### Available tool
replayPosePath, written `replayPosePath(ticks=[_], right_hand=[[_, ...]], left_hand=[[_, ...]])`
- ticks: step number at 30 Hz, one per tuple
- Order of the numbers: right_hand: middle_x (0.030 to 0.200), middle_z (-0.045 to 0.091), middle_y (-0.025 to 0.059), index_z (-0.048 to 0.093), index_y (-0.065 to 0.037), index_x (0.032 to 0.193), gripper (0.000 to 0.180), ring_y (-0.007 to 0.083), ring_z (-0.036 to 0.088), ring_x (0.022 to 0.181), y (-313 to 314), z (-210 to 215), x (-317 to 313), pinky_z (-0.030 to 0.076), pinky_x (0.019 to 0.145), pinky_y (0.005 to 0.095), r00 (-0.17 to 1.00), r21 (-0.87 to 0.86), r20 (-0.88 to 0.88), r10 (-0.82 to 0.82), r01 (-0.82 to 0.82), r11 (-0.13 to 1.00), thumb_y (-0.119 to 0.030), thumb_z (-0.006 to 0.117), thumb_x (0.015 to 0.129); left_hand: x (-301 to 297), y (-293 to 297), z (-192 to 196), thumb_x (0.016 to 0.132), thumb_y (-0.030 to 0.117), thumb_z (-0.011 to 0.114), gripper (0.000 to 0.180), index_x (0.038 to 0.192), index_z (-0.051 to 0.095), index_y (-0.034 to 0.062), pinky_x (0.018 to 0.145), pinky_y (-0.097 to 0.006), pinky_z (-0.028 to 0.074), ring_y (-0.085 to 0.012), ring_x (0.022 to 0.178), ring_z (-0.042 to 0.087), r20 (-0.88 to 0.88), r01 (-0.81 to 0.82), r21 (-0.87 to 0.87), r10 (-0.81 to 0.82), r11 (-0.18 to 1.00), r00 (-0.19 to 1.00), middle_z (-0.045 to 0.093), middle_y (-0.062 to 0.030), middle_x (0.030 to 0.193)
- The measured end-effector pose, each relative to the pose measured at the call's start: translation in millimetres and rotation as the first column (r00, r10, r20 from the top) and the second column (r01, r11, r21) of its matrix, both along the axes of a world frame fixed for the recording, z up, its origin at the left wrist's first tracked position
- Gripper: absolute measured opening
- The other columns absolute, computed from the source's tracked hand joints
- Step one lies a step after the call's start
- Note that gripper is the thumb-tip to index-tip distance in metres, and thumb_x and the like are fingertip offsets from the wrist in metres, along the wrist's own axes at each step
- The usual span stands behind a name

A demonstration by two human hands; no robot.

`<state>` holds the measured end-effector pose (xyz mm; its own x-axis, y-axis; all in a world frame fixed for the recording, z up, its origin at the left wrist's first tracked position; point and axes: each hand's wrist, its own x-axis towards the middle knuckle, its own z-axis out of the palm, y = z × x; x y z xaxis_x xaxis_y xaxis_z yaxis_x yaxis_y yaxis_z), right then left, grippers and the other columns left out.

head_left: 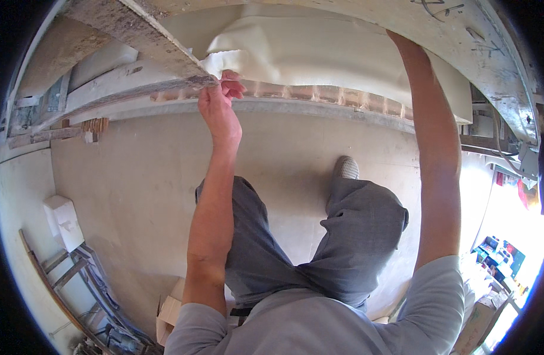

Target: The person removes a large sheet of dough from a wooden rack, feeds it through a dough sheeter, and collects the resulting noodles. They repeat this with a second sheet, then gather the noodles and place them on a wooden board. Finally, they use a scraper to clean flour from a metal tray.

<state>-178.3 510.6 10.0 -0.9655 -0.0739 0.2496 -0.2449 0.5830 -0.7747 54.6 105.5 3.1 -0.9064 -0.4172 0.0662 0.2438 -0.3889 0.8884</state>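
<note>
Below the top board (pixel 455 38), a pale sheet (pixel 325 56) lay above a long wooden strip (pixel 343 97), its torn end near the left grip (pixel 223 97). Those fingers curled at a rough beam (pixel 147 46); I couldn't tell if they pinched anything. The right grip was hidden. A hard pull could rip the sheet more. Dark scribbles (pixel 452 9) marked the board, too messy to read.

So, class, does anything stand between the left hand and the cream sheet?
Nothing visible does: the wooden beam ends beside the left hand, on its left, leaving the side toward the cream sheet open.
</note>
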Motion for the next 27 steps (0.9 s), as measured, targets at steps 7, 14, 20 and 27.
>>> replayPosePath(ticks=[7, 14, 20, 27], right_hand=[[0.107, 0.069, 0.0055, 0.052, -0.011, 0.146, 0.048, 0.0166, 0.06, 0.085, -46.4, 4.7, 39.5, 0.054, 0.081, 0.0332, 0.982, -0.184, -0.131, -0.133, 0.108, 0.977, -0.022, 0.066, 0.102], [0.095, 0.071, 0.0063, 0.032, -0.017, 0.162, 0.071, 0.0184, 0.062, 0.081, -206.7, 57.1, 125.2, 0.055, 0.082, 0.0357, 0.824, -0.226, 0.207, 0.527, -0.484, 0.845, -0.023, 0.067, 0.101], [0.085, 0.068, 0.0149, 0.009, -0.011, 0.166, 0.096, 0.0283, 0.065, 0.079, -246.3, 84.8, 163.2, 0.054, 0.081, 0.0425, 0.75, 0.165, 0.395, 0.53, -0.625, 0.763, -0.018, 0.071, 0.093], [0.083, 0.067, 0.0184, 0.024, -0.005, 0.158, 0.086, 0.0331, 0.066, 0.074, -240.2, 74.2, 196.9, 0.053, 0.072, 0.0443, 0.65, 0.092, 0.409, 0.641, -0.728, 0.68, -0.015, 0.076, 0.09]], left_hand=[[1.8, 2.2, -9.2, 0.109, 0.03, 0.054, 0.033, 0.114, 0.065, 0.0002, 0.077, -0.034, 0.049, -0.0173, 0.098, 0.064, -0.001, -0.105, -0.045, 0.105, 0.994, 0.995, 0.069, -0.0071, 0.111], [5.5, -1.9, -10.2, 0.106, 0.022, 0.056, 0.023, 0.12, 0.064, 0.0054, 0.106, -0.038, 0.042, -0.0163, 0.114, 0.058, -0.157, -0.114, 0.205, 0.148, 0.972, 0.976, 0.066, -0.0046, 0.122], [17.2, -2.2, 18.6, 0.108, 0.027, 0.049, 0.031, 0.13, 0.058, 0.0067, 0.112, -0.041, 0.041, -0.0212, 0.123, 0.058, -0.171, 0.14, 0.625, -0.041, 0.768, 0.984, 0.065, -0.004, 0.129], [10.5, 5.5, 18.5, 0.111, 0.033, 0.044, 0.036, 0.127, 0.062, 0.0062, 0.11, -0.047, 0.047, -0.0265, 0.113, 0.065, -0.195, 0.206, 0.796, -0.08, 0.569, 0.977, 0.069, -0.0076, 0.12]])
